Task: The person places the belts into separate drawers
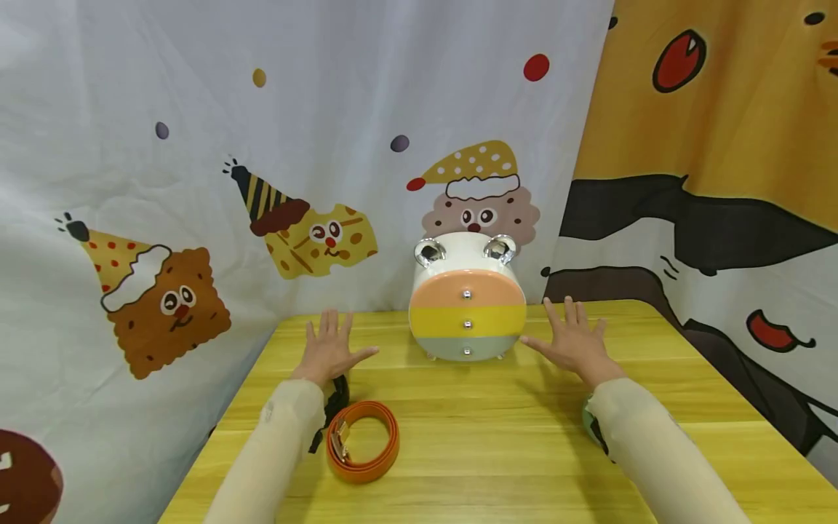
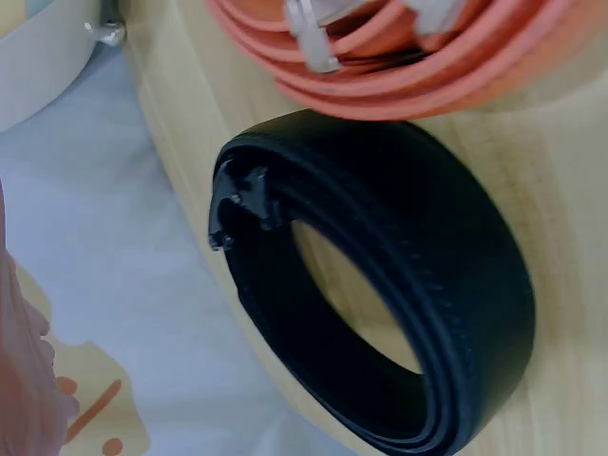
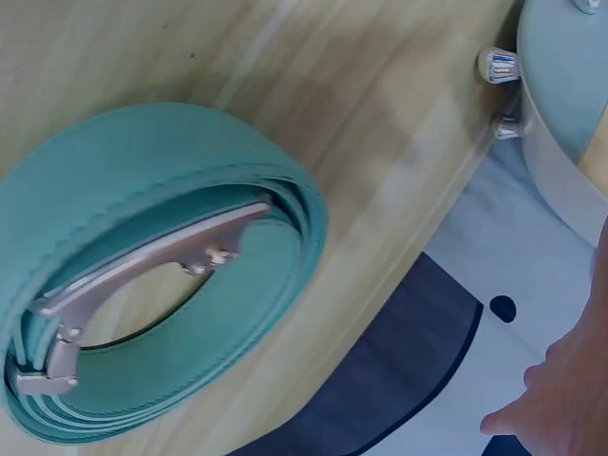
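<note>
Both hands hover over the table with straight, spread fingers and hold nothing. My left hand point(image 1: 329, 353) is to the left of a small animal-shaped drawer box point(image 1: 468, 324); my right hand point(image 1: 576, 345) is at its right side. Under the left wrist lies a coiled black belt point(image 2: 480, 256) with a dark buckle, partly hidden by the sleeve in the head view. Beside it sits a coiled orange belt point(image 1: 366, 474) with a metal buckle. A coiled green belt point(image 3: 171, 142) with a silvery buckle lies beneath the right forearm, mostly covered by it in the head view.
The wood-patterned table point(image 1: 471, 451) carries the box near its back edge. This box has a white top, silver ears and three drawers in peach, yellow and grey with round knobs. Behind the table hangs a printed cloth point(image 1: 327, 94) with cartoon figures.
</note>
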